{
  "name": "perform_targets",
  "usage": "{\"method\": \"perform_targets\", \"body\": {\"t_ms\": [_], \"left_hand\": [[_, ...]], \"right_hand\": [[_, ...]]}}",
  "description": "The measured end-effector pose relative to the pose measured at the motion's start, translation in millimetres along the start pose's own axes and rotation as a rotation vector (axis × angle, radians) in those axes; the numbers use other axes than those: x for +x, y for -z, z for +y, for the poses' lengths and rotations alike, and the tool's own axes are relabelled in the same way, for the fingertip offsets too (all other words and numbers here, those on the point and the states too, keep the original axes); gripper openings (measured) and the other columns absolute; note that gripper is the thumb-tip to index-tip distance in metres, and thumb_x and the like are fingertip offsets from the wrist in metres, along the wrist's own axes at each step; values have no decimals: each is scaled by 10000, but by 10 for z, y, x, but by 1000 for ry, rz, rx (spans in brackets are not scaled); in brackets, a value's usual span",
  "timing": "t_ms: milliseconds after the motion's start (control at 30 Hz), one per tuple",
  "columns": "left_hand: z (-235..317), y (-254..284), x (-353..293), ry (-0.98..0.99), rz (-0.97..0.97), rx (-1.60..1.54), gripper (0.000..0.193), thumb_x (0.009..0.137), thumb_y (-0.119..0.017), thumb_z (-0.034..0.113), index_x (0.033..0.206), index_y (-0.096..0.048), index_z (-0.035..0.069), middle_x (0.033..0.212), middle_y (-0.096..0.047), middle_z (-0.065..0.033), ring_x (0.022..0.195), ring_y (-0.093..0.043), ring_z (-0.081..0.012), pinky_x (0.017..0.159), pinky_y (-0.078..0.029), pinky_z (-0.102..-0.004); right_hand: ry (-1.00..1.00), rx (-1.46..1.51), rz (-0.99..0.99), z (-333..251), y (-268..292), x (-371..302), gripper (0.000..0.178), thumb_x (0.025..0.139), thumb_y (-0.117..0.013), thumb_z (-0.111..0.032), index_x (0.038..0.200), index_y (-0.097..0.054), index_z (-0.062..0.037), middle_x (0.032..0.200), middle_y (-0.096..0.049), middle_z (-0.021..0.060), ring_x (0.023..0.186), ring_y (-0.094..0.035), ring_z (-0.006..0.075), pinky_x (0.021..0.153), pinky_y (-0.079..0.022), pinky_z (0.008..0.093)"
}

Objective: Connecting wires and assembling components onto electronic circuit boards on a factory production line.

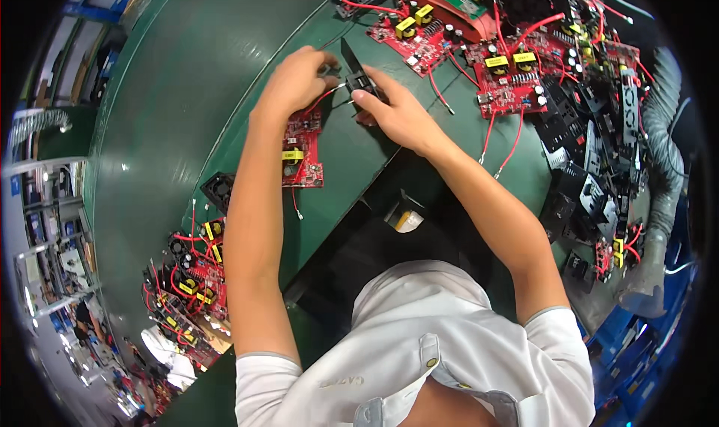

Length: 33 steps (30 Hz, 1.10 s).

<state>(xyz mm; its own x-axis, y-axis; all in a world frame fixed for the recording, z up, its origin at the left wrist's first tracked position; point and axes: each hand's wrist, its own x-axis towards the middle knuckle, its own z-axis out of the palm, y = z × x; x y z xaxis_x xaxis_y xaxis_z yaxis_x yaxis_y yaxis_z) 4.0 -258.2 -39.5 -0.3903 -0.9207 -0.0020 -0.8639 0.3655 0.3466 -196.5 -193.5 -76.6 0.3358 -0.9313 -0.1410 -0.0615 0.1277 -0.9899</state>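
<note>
My right hand [397, 112] grips a black panel [350, 55] with a boxy fitting, thumb on its near side. To its left, my left hand [299, 79] has curled fingers close to the panel; what they pinch, if anything, is hidden. A red wire [323, 97] with a pale metal end reaches up to the panel's fitting. The wire comes from a red circuit board [305, 157] with a yellow-wrapped component, lying on the green bench beside my left forearm, which covers part of it.
Red circuit boards [505, 79] with trailing wires are heaped at the far right, next to black housings [580, 198] and a grey flexible duct [663, 127]. More wired boards [195, 277] lie at left, below a small black fan [219, 189]. The green bench's [180, 82] edge is before me.
</note>
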Motion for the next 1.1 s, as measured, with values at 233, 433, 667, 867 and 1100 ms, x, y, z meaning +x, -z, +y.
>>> {"method": "perform_targets", "body": {"t_ms": [233,433,667,867,1100], "left_hand": [[145,140,-123,57,109,-84,232,884,-683,103,1082,-656,-16,979,-688,-161,916,-691,-274,811,-527,-365],[389,86,-797,72,363,-397,161,865,-689,24,1015,-727,-20,908,-710,-134,742,-696,-201,687,-539,-300],[333,-97,-937,73,386,-296,136,847,-700,58,972,-732,15,850,-676,-105,691,-657,-252,635,-501,-337],[334,-79,-925,63,366,-262,118,845,-703,68,950,-729,18,824,-661,-111,692,-652,-266,642,-501,-350],[348,-115,-918,-98,384,45,63,820,-702,69,869,-707,30,772,-624,-117,668,-643,-323,603,-522,-405]], "right_hand": [[2,76,29,2,-24,-14,501,1023,-564,-246,1457,-433,-32,1007,-621,67,829,-648,130,758,-521,279],[-220,513,-23,-91,-176,51,396,1015,-574,-285,1342,-522,-67,1043,-643,100,830,-678,163,711,-555,283],[-102,503,-68,-52,-330,42,398,1023,-554,-282,1353,-508,-65,1056,-646,79,840,-680,160,707,-554,283],[46,264,-26,-14,-373,10,540,1010,-579,-255,1490,-415,-69,1046,-645,51,815,-633,105,709,-541,269],[150,-110,195,-64,-497,-127,555,962,-579,-272,1421,-457,15,1103,-671,276,1037,-651,435,891,-504,448]]}}
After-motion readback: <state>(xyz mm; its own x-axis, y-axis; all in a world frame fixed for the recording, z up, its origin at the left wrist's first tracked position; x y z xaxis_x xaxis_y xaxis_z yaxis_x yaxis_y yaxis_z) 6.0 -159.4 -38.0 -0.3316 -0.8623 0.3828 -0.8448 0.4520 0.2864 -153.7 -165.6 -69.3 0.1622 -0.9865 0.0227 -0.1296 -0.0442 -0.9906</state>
